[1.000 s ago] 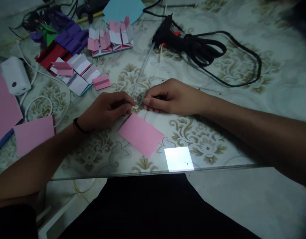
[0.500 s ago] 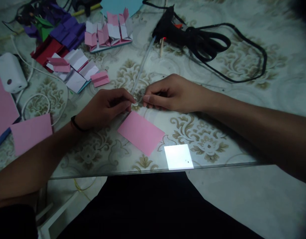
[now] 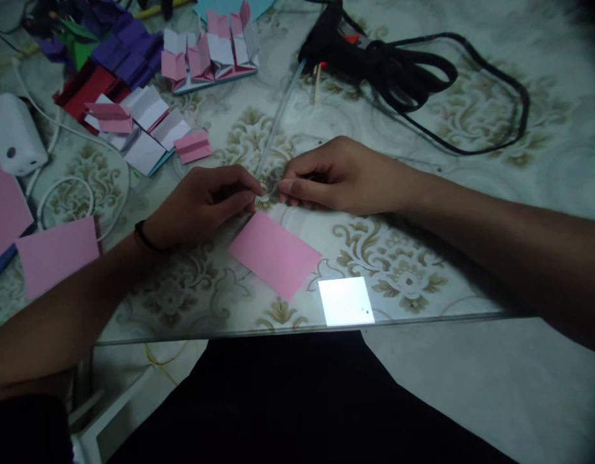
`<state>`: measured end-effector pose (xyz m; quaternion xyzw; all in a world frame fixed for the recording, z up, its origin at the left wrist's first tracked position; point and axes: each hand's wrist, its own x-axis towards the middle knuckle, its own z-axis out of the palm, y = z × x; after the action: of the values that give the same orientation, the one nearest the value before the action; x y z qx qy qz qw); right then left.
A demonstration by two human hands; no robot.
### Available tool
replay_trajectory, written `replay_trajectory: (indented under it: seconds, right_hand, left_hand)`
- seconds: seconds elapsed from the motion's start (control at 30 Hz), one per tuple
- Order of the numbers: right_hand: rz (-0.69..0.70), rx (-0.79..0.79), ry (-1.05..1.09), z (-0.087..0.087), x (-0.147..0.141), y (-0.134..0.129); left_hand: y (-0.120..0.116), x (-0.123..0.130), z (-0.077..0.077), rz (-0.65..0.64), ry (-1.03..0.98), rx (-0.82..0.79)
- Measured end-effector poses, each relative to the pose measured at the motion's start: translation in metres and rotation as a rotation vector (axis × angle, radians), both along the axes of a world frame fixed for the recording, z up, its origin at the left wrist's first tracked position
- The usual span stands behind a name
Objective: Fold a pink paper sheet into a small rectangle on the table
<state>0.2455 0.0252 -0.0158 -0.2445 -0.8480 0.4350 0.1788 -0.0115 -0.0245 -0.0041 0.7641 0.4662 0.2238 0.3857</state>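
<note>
We see both hands close together over the floral-patterned table (image 3: 171, 325), a bit back from its front edge. The left hand (image 3: 198, 203) has thumb & index drawn in nearly tip to tip; the right hand (image 3: 345, 177) has its fingertips bunched against the thumb. Maybe a thin pale strand (image 3: 271, 192) runs betw. them — too fine & dim for us to tell what it is, or if either hand pinches it. A flat pink rectangular paper sheet (image 3: 275, 254) lies just below the left fingertips, one corner aimed at the table's front edge; can't tell if it's touched. Progress, as we'd judge it: well under way. Done: a pink-and-white folded-paper row (image 3: 199, 58) & a white-and-pink folded-paper cluster (image 3: 145, 154), both toward the table's far left, plus a small pink folded-paper piece (image 3: 193, 147) lying loose. Left: that sheet & a second pink paper sheet (image 3: 58, 258) nearer the left side, both w/o visible folds. The black glue gun (image 3: 321, 42) lies farther back, w/ its translucent stick (image 3: 280, 119) angled toward the hands.
</note>
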Motion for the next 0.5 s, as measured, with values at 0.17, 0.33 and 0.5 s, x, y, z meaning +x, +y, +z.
replay_trajectory:
  seconds: [0.17, 0.33, 0.5]
  right_hand:
    - [0.004, 0.016, 0.023, 0.0002, -0.0002, -0.0001]
    - [-0.008, 0.021, 0.012, 0.0012, -0.0006, -0.0013]
    - [-0.011, 0.028, 0.008, 0.0008, 0.0, -0.0017]
  left_hand:
    - [0.0002, -0.0001, -0.0003, -0.009, 0.0, 0.022]
    - [0.0002, 0.0005, 0.0002, -0.015, -0.016, 0.022]
    - [0.0001, 0.0006, 0.0012, -0.024, -0.023, 0.026]
